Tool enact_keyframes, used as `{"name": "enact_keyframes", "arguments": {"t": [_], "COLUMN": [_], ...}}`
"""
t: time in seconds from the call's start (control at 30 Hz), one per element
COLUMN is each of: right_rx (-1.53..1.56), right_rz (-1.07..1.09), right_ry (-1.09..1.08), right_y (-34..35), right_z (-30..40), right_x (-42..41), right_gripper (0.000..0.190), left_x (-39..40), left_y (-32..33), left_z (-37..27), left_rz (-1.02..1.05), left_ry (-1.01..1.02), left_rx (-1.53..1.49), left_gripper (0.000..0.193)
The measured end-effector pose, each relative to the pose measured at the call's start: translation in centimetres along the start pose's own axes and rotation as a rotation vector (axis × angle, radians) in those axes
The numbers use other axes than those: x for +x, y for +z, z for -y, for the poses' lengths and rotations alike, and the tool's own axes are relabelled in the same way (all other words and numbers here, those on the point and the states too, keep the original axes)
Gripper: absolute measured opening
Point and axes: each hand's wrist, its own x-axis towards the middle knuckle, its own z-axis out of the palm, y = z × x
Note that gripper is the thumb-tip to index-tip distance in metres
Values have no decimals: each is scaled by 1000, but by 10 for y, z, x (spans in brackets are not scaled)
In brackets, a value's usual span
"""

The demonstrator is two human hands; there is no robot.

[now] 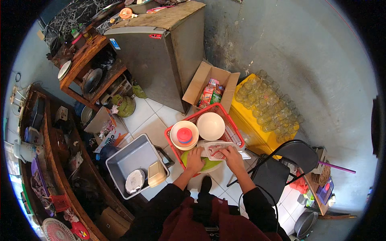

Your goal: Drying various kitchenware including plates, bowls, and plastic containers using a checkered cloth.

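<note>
My right hand (232, 156) holds a crumpled red-and-white cloth (216, 150) against the inside of a shallow white rectangular container (212, 156). At the left end of this container is my left hand (195, 160), fingers bent, above a lime-green plate or lid (211, 165); its exact grip is hidden. Both hands are over the near side of a red plastic basket (221, 108). Inside the basket stand a stack of cream bowls (175, 137) with a red round lid or cup (184, 134) in the top one, and another cream bowl (211, 126).
Left of the basket, a grey plastic tub (129, 162) contains a white-covered round item (135, 180) and beige lidded boxes (156, 173). Behind are a cardboard box of packets (211, 72) and a refrigerator (144, 57). Glass jars (268, 105) cover a yellow crate (244, 126); a black folding chair (268, 174) stands right.
</note>
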Motion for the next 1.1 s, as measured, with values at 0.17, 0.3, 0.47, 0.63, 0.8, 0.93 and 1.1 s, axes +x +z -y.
{"name": "enact_keyframes", "arguments": {"t": [0.17,0.3,0.47,0.63,0.8,0.93,1.1], "right_rx": [49,90,87,118,176,145,60], "right_rz": [48,31,78,177,180,175,85], "right_ry": [-28,-35,-2,-3,39,33,40], "right_y": [4,6,18,35,47,53,59], "right_z": [0,10,7,-4,-4,-11,-37], "right_x": [20,30,44,56,40,34,30], "right_gripper": [36,44,48,55,63,64,63], "left_x": [7,-3,-13,-20,-27,-27,-20], "left_y": [5,10,5,0,6,2,-3], "left_z": [1,0,-24,-34,-38,-46,-50], "left_rz": [242,208,217,85,73,54,86], "left_ry": [-223,-99,-112,-218,-323,-305,-248], "left_rx": [-113,28,40,-154,-203,-87,-54], "left_gripper": [36,34,32,33,35,31,28]}}
